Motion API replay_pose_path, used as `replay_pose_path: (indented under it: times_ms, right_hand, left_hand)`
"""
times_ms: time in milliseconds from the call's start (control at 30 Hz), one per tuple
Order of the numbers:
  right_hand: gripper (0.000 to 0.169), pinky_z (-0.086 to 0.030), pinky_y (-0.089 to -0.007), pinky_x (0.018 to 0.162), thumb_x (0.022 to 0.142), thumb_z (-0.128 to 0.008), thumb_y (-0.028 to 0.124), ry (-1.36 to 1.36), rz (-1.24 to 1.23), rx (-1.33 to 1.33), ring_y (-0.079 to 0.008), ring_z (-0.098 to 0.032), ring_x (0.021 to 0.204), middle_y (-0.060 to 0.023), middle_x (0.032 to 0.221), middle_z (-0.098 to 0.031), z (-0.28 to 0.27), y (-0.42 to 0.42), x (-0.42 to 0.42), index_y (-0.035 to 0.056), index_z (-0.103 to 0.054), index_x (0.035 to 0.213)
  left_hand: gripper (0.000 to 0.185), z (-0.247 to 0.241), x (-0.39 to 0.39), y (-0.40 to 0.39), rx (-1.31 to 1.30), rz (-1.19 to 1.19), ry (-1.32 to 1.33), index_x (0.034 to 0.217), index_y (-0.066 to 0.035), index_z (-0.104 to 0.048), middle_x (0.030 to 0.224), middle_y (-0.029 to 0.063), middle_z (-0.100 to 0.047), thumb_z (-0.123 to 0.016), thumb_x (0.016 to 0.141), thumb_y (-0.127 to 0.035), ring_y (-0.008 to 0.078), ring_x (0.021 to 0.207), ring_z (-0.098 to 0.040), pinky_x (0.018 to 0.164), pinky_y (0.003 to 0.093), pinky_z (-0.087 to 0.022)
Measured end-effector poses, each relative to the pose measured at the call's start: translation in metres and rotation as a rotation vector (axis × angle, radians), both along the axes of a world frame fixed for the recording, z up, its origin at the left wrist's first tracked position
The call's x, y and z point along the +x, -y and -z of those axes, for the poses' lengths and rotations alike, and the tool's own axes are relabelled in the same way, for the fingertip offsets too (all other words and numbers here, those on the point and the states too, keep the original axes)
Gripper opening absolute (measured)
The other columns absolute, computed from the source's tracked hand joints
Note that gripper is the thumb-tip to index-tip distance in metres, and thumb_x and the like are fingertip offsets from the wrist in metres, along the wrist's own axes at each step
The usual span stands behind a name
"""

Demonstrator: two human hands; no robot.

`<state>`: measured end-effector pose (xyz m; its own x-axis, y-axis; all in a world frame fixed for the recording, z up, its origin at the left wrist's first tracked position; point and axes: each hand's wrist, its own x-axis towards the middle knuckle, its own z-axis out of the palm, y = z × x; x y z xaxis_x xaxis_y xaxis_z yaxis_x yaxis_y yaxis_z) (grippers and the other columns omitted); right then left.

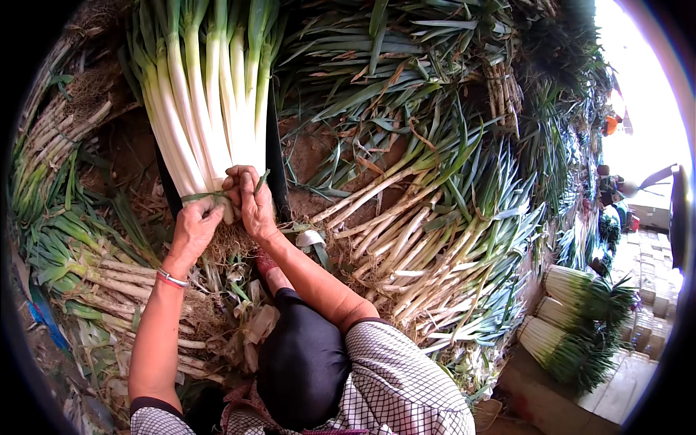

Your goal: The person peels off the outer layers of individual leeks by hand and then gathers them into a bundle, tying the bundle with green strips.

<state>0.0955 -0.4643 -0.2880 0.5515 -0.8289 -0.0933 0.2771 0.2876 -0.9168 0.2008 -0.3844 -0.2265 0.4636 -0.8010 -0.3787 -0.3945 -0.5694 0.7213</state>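
A thick bundle of white-stemmed leeks or large scallions [209,119] lies before me, roots toward me and green tops away. A green leaf strip [197,196] passes around the stems just above the roots [231,242]. My left hand [198,223], with a bracelet at its wrist, pinches the strip at the bundle's near left side. Against the right side, my right hand [254,204] has its fingers curled around the strip, whose free end sticks up past them. The stretch of strip between my hands is partly covered by the fingers.
Untrimmed leeks with dry outer skins [402,239] lie heaped to the right, more [125,288] at left. Peeled skins [263,323] litter the ground by my dark-clothed knee [302,364]. Several cleaned bundles [554,337] are stacked at far right beside a paved strip [647,261].
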Motion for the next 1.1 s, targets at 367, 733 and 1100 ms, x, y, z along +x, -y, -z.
replay_pose_path:
  times_ms: [367,733,1100]
  right_hand:
    - [0.034,-0.028,-0.0191,0.047,0.100,-0.031,0.030,0.015,0.041,-0.022,-0.0034,-0.031,0.052,0.0037,0.064,-0.041,0.003,0.000,0.000,0.0023,-0.049,0.105]
    - [0.024,-0.045,-0.0359,0.064,0.088,-0.046,0.010,-0.199,-0.093,-0.490,-0.0288,-0.056,0.071,-0.0147,0.079,-0.056,-0.005,-0.004,-0.006,0.0025,-0.047,0.110]
    - [0.032,-0.026,-0.0202,0.042,0.097,-0.043,0.036,0.009,-0.062,0.271,-0.0030,-0.033,0.050,0.0069,0.059,-0.039,-0.009,0.008,0.000,0.0098,-0.048,0.079]
  left_hand:
    - [0.033,0.006,-0.010,0.020,-0.461,-0.484,-0.703,0.074,-0.011,-0.048,0.062,-0.0033,-0.040,-0.041,0.097,-0.034,0.0065,0.052,-0.037,0.044,0.0205,-0.029]
    - [0.035,-0.015,0.004,0.027,-0.277,-0.159,-0.163,0.075,-0.005,-0.049,0.061,-0.0005,-0.047,-0.045,0.095,-0.034,0.0093,0.050,-0.043,0.044,0.0247,-0.036]
    - [0.012,0.018,0.004,0.022,-0.456,0.107,0.240,0.095,-0.001,-0.055,0.087,0.0117,-0.057,-0.056,0.088,-0.011,0.0255,0.075,-0.058,0.067,0.0348,-0.046]
